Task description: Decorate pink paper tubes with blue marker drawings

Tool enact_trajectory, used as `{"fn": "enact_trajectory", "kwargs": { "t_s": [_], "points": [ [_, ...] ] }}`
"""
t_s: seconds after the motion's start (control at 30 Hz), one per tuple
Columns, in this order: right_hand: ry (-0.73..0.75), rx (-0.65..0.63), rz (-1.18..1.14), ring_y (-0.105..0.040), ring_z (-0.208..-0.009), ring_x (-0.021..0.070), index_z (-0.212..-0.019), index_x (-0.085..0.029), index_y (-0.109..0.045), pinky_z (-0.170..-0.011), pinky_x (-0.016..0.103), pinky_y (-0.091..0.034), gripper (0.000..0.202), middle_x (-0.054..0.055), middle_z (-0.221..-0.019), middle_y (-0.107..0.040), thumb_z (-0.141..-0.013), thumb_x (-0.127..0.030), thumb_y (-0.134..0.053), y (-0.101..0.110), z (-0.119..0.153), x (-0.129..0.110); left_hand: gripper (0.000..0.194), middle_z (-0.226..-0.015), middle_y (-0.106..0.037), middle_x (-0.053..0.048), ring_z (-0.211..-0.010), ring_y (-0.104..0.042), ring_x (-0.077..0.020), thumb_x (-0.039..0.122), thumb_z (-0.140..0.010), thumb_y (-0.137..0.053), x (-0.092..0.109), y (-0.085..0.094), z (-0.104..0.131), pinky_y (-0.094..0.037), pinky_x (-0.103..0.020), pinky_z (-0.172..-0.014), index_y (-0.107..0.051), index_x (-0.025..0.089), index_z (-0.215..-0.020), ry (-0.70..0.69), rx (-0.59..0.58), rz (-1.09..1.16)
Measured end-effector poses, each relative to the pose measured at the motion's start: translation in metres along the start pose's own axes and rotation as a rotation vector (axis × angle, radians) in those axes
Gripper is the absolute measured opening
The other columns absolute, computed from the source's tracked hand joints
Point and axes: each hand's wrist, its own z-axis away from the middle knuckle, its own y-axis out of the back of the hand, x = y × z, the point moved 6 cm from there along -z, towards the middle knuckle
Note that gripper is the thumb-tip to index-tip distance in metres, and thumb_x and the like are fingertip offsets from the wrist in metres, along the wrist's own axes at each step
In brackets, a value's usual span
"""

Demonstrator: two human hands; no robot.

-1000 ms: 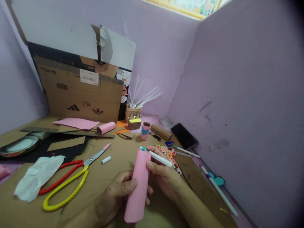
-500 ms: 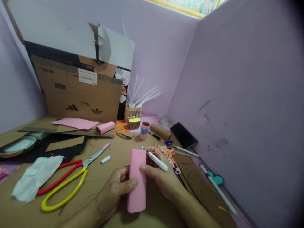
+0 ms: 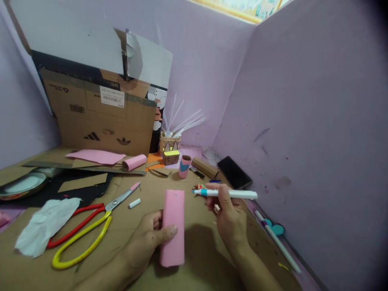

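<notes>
A pink paper-covered tube stands out in the middle, upright in view, with a small mark near its top. My left hand holds its left side, thumb across the front. To the right, my right hand grips a white marker whose blue tip points left, apart from the tube. A white cap lies on the cardboard left of the tube. Beyond it stands a short pink roll with a blue shape on it.
Scissors with red and yellow handles and a white tissue lie at left. A large cardboard box rises behind. A phone rests by the right wall. Another pink roll lies near the box.
My right hand has let go of the pink tube and moved right, turning the marker so its blue tip faces left. The tube has shifted slightly left in my left hand.
</notes>
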Motion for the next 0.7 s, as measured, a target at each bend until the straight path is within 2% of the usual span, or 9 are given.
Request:
{"fn": "enact_trajectory", "kwargs": {
  "t_s": [0.1, 0.23, 0.4, 0.7],
  "points": [
    [0.152, -0.056, 0.112, -0.045, -0.043, 0.0097, -0.068, -0.017, -0.065, -0.042, 0.023, -0.035, 0.029, -0.003, -0.047, -0.05, -0.085, -0.039, -0.055, -0.004, 0.007, -0.009, 0.039, -0.081, -0.068, -0.008, -0.076, -0.059, -0.0197, 0.033, -0.062, -0.075, 0.002, -0.003, 0.001, -0.046, -0.027, -0.068, -0.065, 0.01, -0.092, -0.001, -0.017, -0.004],
    [0.238, -0.184, 0.277, -0.047, -0.048, 0.0108, -0.072, -0.019, -0.063, -0.045, 0.024, -0.036, 0.016, -0.003, -0.055, -0.052, -0.084, -0.028, -0.059, -0.014, 0.015, -0.008, 0.039, -0.085, -0.069, -0.007, -0.077, -0.06, -0.0187, 0.032, -0.064, -0.075, 0.003, -0.005, 0.001, -0.047, -0.027, -0.07, -0.066, 0.011, -0.095, -0.001, -0.035, -0.018],
    [0.296, -0.145, 0.363, -0.046, -0.047, 0.01, -0.071, -0.019, -0.061, -0.046, 0.023, -0.037, 0.014, -0.004, -0.053, -0.051, -0.084, -0.025, -0.057, -0.012, 0.013, -0.009, 0.04, -0.086, -0.069, -0.007, -0.082, -0.06, -0.0195, 0.032, -0.063, -0.076, 0.0, -0.004, 0.0, -0.046, -0.026, -0.07, -0.065, 0.012, -0.096, 0.008, -0.026, -0.018],
    [0.328, -0.127, 0.401, -0.047, -0.046, 0.0094, -0.069, -0.018, -0.06, -0.044, 0.021, -0.038, 0.016, -0.004, -0.053, -0.052, -0.084, -0.024, -0.056, -0.015, 0.014, -0.012, 0.04, -0.084, -0.067, -0.007, -0.077, -0.057, -0.0178, 0.034, -0.062, -0.076, 0.001, -0.004, 0.0, -0.044, -0.025, -0.066, -0.064, 0.011, -0.092, 0.002, -0.02, -0.056]
  ]
}}
